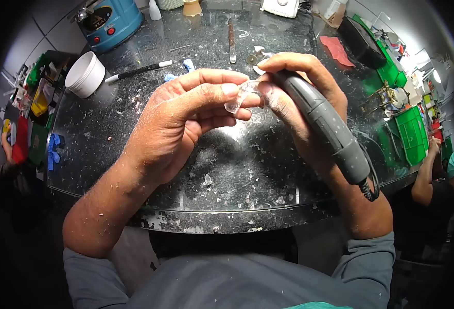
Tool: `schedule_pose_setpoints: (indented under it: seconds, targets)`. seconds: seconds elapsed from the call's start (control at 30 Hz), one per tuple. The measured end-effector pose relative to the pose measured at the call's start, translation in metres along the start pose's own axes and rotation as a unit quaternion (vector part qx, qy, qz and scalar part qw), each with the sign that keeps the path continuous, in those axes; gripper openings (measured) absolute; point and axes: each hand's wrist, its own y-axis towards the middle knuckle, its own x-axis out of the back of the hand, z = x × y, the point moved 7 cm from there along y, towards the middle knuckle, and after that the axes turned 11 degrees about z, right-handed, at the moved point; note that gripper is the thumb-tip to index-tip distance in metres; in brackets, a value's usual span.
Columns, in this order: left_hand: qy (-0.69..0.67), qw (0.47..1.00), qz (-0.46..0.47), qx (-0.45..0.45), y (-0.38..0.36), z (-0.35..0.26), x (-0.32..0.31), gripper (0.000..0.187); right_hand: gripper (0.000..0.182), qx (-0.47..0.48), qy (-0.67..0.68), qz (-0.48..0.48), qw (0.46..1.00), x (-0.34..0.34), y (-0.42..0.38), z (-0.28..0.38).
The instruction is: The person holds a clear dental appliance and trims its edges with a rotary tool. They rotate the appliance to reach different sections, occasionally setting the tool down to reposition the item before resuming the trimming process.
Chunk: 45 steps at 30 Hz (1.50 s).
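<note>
My left hand [170,110] pinches a small clear curved plastic piece [244,98], which looks like a dental splint, between thumb and fingers. In my right hand [304,82] is a dark grey rotary handpiece [325,116], its cord leaving the rear end toward me. The handpiece's working tip is hidden behind my right fingers, right beside the clear piece. Both hands meet above the middle of the black bench [227,170], and white dust and shavings cling to them. Clear scraps [208,179] lie on the bench below.
Left of my hands are a white tub [85,74], a black-and-white marker [138,71] and a blue machine [108,23]. Ahead lies a flat-bladed tool [231,41]. To the right are red paper [336,50], an articulator [389,98] and green trays [412,135]. Other people sit at both sides.
</note>
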Motion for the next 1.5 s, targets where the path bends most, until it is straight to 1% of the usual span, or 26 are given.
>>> schedule_pose_setpoints:
  seconds: [0.03, 0.13, 0.2, 0.23, 0.33, 0.37, 0.47, 0.5, 0.6, 0.67, 0.7, 0.77, 0.8, 0.97, 1.0, 1.1, 1.2, 1.3, 1.4, 1.5]
  targets:
    - [0.002, 1.0, 0.002, 0.0, 0.0, -0.001, -0.001, 0.039, 0.027, 0.001, -0.001, -0.002, 1.0, 0.001, 0.0, 0.0]
    - [-0.045, 0.999, 0.017, 0.017, -0.001, -0.001, -0.003, 0.048, 0.026, 0.017, -0.041, 0.002, 0.999, 0.003, 0.001, 0.0]
    - [-0.054, 0.998, 0.018, 0.023, 0.0, -0.002, -0.003, 0.049, 0.026, 0.006, -0.026, 0.007, 1.0, 0.003, 0.001, -0.002]
    - [-0.062, 0.998, 0.016, 0.028, -0.001, -0.001, -0.004, 0.05, 0.026, -0.004, -0.008, 0.011, 1.0, 0.002, 0.0, -0.002]
    - [-0.061, 0.998, 0.012, 0.018, -0.003, 0.0, -0.004, 0.052, 0.032, -0.092, -0.05, 0.008, 0.995, -0.001, 0.006, 0.01]
    - [-0.056, 0.998, 0.013, 0.008, -0.002, -0.002, -0.004, 0.051, 0.036, -0.09, -0.064, -0.084, 0.99, -0.001, 0.014, 0.019]
    - [-0.062, 0.998, 0.021, 0.005, -0.002, -0.001, -0.004, 0.05, 0.041, 0.062, -0.146, 0.005, 0.987, 0.011, 0.005, 0.02]
    - [-0.06, 0.998, 0.021, -0.001, -0.001, -0.003, -0.004, 0.05, 0.038, 0.092, -0.126, 0.024, 0.987, 0.009, 0.003, 0.023]
    - [-0.065, 0.997, 0.03, -0.014, 0.001, 0.0, 0.001, 0.049, 0.033, 0.078, -0.03, 0.046, 0.995, -0.005, -0.002, 0.023]
    - [-0.055, 0.998, 0.024, -0.016, -0.001, -0.003, -0.001, 0.047, 0.03, 0.077, -0.005, 0.062, 0.995, -0.004, -0.005, 0.016]
    - [-0.049, 0.999, 0.016, -0.013, -0.001, -0.003, -0.001, 0.046, 0.03, 0.08, -0.007, 0.06, 0.995, -0.003, -0.005, 0.017]
    - [-0.047, 0.998, 0.029, -0.019, -0.001, -0.003, 0.001, 0.044, 0.031, 0.089, -0.023, 0.066, 0.994, -0.003, -0.004, 0.019]
    - [-0.039, 0.999, 0.023, -0.024, -0.001, -0.003, 0.002, 0.044, 0.032, 0.108, -0.032, 0.058, 0.992, -0.002, -0.004, 0.017]
    - [-0.041, 0.998, 0.029, -0.04, -0.002, -0.004, 0.002, 0.044, 0.031, 0.099, -0.014, 0.046, 0.994, 0.0, -0.003, 0.018]
    - [-0.041, 0.998, 0.028, -0.041, -0.002, -0.004, 0.002, 0.044, 0.032, 0.119, -0.029, 0.066, 0.99, -0.001, -0.002, 0.02]
    - [-0.034, 0.998, 0.035, -0.042, -0.002, -0.004, 0.004, 0.044, 0.031, 0.131, -0.036, 0.072, 0.988, -0.006, -0.003, 0.021]
    - [-0.052, 0.997, 0.038, -0.034, -0.001, -0.003, 0.005, 0.044, 0.03, 0.135, -0.022, 0.049, 0.989, -0.003, -0.002, 0.022]
    - [-0.039, 0.997, 0.049, -0.036, 0.0, -0.004, 0.005, 0.044, 0.031, 0.158, -0.057, 0.073, 0.983, -0.005, -0.001, 0.026]
    - [-0.042, 0.998, 0.039, -0.034, -0.001, -0.002, 0.005, 0.044, 0.032, 0.159, -0.049, 0.049, 0.985, -0.003, -0.001, 0.025]
    - [-0.035, 0.998, 0.039, -0.033, -0.002, -0.003, 0.004, 0.044, 0.032, 0.179, -0.096, 0.059, 0.977, -0.005, -0.002, 0.029]
